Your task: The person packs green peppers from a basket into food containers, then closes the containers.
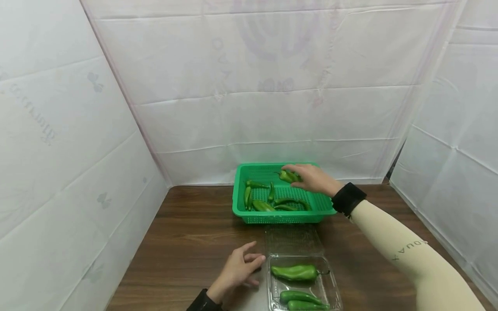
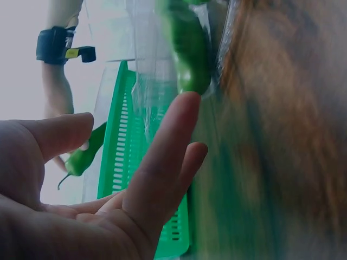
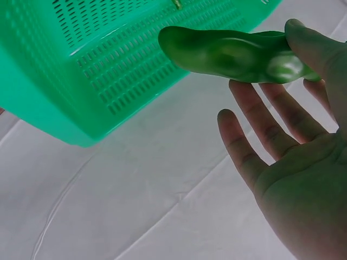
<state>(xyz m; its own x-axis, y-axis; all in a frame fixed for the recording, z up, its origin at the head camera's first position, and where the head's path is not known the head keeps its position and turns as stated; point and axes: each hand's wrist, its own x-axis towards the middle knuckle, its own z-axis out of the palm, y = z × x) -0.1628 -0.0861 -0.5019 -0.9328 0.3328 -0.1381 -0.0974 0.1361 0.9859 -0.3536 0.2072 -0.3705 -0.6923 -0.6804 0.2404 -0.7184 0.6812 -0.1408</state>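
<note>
My right hand (image 1: pixel 312 178) pinches a large green pepper (image 3: pixel 233 54) between thumb and fingers, above the back right of the green basket (image 1: pixel 284 218). Several slimmer green peppers (image 1: pixel 262 205) lie on the basket's floor. My left hand (image 1: pixel 238 268) holds nothing; its fingers are spread beside the left edge of a clear plastic box (image 1: pixel 269 285). Inside that box lie one large pepper (image 1: pixel 294 272) and, nearer to me, two slimmer peppers (image 1: pixel 299 296). The box's clear lid (image 1: pixel 293 240) is folded back towards the basket.
A dark brown wooden table (image 1: pixel 186 242) carries the basket and the box. White sheets (image 1: pixel 253 112) with faint prints hang at the back and on both sides. The basket stands close to the back sheet.
</note>
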